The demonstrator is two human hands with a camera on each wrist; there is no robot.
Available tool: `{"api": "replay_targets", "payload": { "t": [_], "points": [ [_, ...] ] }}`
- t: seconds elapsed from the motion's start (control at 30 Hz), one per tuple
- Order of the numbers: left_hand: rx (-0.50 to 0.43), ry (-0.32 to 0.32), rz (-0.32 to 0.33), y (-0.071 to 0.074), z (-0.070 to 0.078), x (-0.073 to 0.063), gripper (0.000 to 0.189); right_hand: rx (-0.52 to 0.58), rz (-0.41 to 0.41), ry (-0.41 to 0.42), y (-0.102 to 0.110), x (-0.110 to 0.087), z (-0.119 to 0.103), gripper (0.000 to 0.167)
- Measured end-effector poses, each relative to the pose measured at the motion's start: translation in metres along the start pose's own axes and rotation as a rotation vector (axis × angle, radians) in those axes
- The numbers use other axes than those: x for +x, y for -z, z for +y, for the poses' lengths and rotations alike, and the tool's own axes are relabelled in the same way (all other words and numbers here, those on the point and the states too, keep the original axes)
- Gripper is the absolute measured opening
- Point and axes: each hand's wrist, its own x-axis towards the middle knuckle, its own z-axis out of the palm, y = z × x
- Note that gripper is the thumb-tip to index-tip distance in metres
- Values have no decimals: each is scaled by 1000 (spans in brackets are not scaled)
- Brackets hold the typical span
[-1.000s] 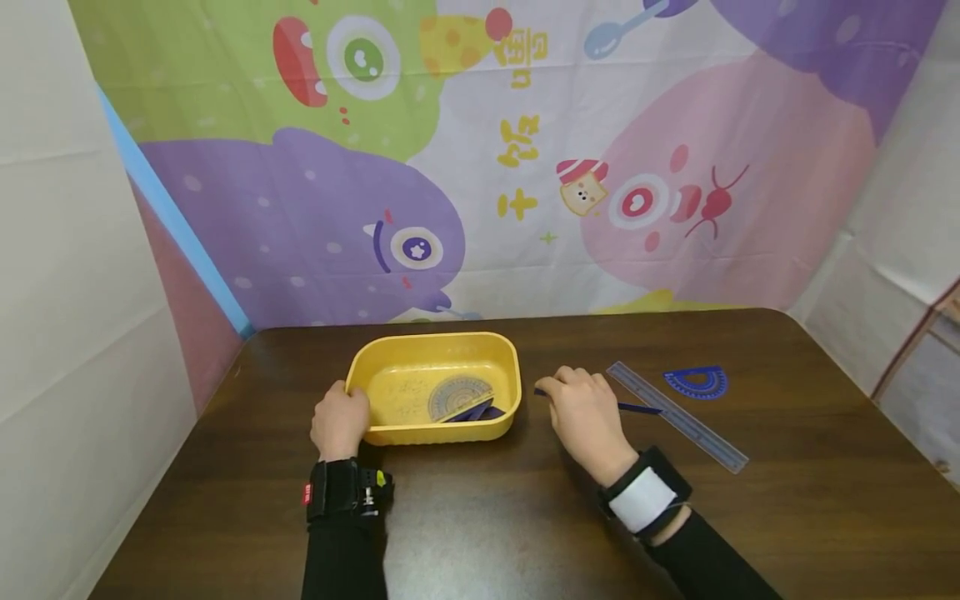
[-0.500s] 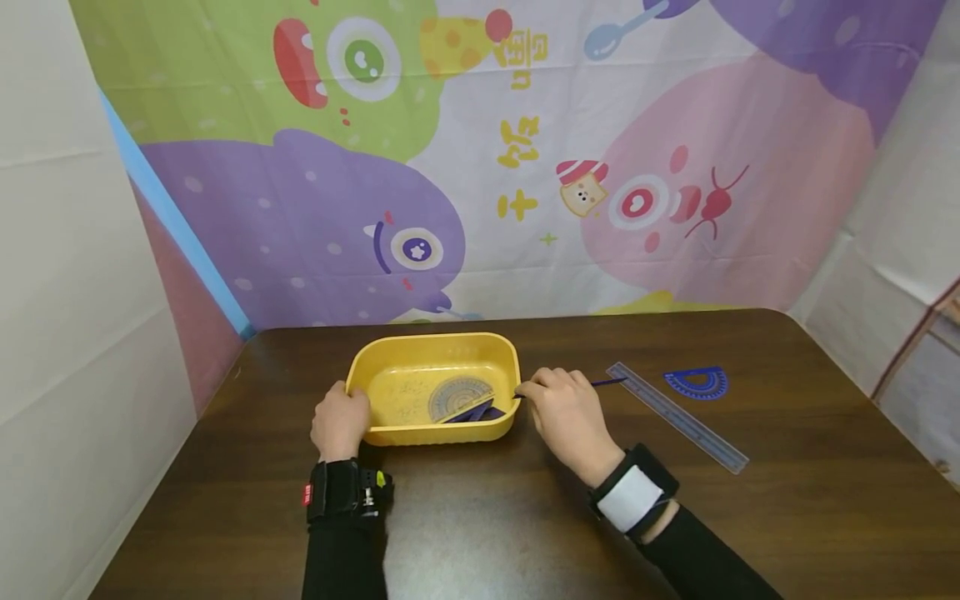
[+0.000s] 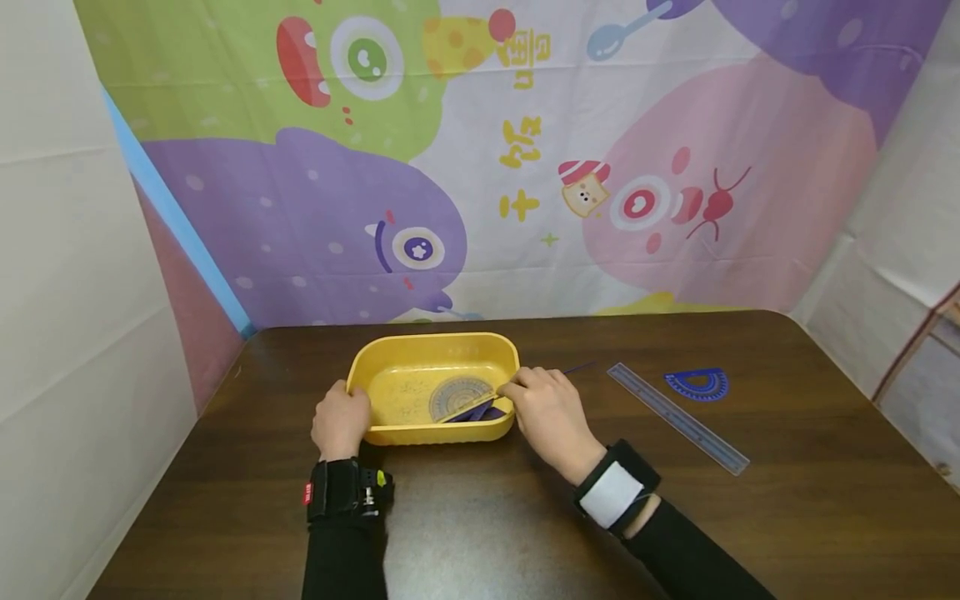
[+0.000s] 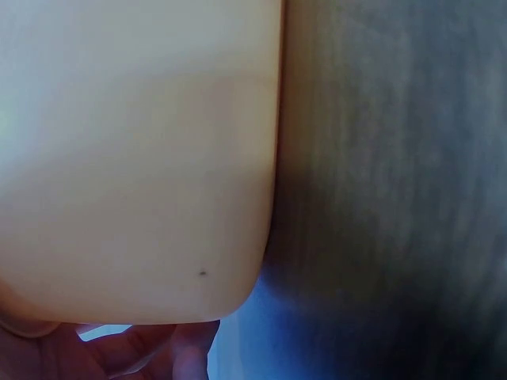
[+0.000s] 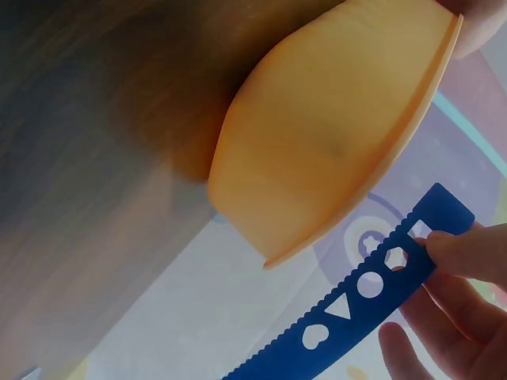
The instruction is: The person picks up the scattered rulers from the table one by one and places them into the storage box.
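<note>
My left hand grips the left end of a yellow plastic tub; its fingers show along the tub's edge in the left wrist view. Thumb and fingers of my right hand pinch one end of a blue stencil ruler with a wavy edge and cut-out shapes. That hand is at the tub's right rim, and the ruler's far end sticks out behind it to the right. Inside the tub lie a clear protractor and dark blue flat pieces, partly overlapping.
On the brown table, right of the tub, lies a clear ruler set diagonally. Beyond it rests a blue protractor. A cartoon-printed cloth hangs behind the table's back edge.
My right hand has moved left with the blue stencil ruler, from beside the clear ruler to the tub's right rim. The left hand and the tub have stayed put.
</note>
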Motion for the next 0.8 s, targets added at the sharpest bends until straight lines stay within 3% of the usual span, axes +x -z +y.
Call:
{"api": "replay_targets", "payload": {
  "t": [0.8],
  "points": [
    [-6,10,-6,1,1,-1,39,10,159,156,-9,10,-16,12]
  ]
}}
